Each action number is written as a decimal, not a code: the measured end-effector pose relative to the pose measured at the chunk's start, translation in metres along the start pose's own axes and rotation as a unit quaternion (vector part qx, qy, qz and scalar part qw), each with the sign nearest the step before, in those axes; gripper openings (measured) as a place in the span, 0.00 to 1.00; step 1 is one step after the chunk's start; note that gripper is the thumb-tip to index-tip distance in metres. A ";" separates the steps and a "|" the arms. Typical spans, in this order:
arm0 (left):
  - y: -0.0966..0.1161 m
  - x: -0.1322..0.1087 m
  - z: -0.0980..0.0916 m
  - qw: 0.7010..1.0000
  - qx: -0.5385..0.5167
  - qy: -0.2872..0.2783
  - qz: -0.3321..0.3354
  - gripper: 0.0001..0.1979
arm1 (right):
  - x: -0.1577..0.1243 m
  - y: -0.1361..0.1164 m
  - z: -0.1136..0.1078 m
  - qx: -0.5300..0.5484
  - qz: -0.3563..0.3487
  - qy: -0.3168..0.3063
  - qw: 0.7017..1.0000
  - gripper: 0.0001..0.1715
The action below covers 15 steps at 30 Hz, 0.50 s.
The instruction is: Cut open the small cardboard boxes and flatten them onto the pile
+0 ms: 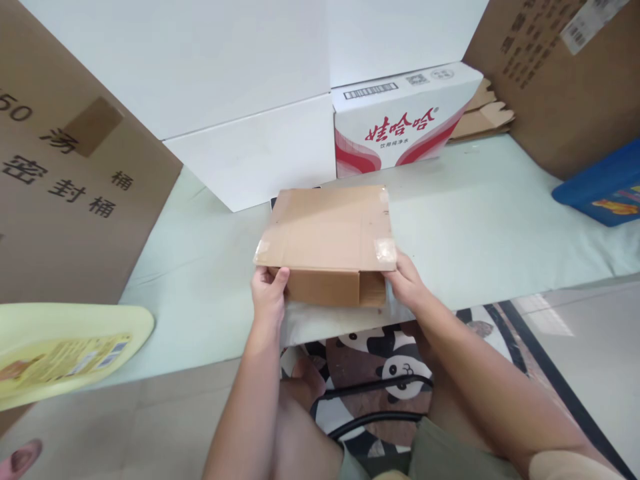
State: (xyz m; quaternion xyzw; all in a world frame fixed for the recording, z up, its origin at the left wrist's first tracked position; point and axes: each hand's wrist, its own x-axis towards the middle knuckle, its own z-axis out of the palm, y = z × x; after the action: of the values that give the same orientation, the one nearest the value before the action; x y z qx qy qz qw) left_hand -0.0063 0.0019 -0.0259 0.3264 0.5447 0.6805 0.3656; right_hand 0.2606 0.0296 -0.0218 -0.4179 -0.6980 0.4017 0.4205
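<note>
A small brown cardboard box (325, 230) rests near the front edge of the covered table, its broad lid panel facing up. Bits of clear tape stick to the panel's corners. Below the panel the front side shows, with a dark gap at its right end. My left hand (269, 290) grips the box's front left corner, thumb on the front side and fingers partly hidden behind. At the front right corner, my right hand (406, 280) holds the edge under the taped corner; most of its fingers are out of sight. A dark object peeks out behind the box.
White boxes (255, 147) and a red-and-white carton (395, 130) line the back. Large brown cartons stand at left (70, 153) and right (575, 80). A pale yellow container (75, 347) sits front left, a blue one (600, 187) at right. Below lies a panda-patterned mat (395, 367).
</note>
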 end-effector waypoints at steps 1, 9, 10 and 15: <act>0.001 0.001 0.000 0.999 0.025 0.013 0.014 0.31 | -0.003 -0.007 0.000 0.018 -0.010 -0.034 0.999 0.32; 0.008 -0.001 -0.001 0.993 0.111 -0.044 0.019 0.21 | -0.011 -0.002 0.011 0.043 0.065 -0.047 0.996 0.40; 0.008 -0.002 0.000 0.995 0.087 -0.055 0.003 0.22 | -0.010 0.002 0.013 0.074 0.087 -0.039 0.993 0.40; 0.012 -0.003 -0.003 0.993 -0.043 -0.093 -0.058 0.28 | -0.008 0.011 0.011 0.090 0.110 0.101 0.985 0.40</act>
State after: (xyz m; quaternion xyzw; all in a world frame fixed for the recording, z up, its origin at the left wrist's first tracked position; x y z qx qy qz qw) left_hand -0.0087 -0.0036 -0.0153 0.3403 0.4967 0.6475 0.4672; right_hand 0.2557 0.0236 -0.0377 -0.4914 -0.5626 0.4621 0.4780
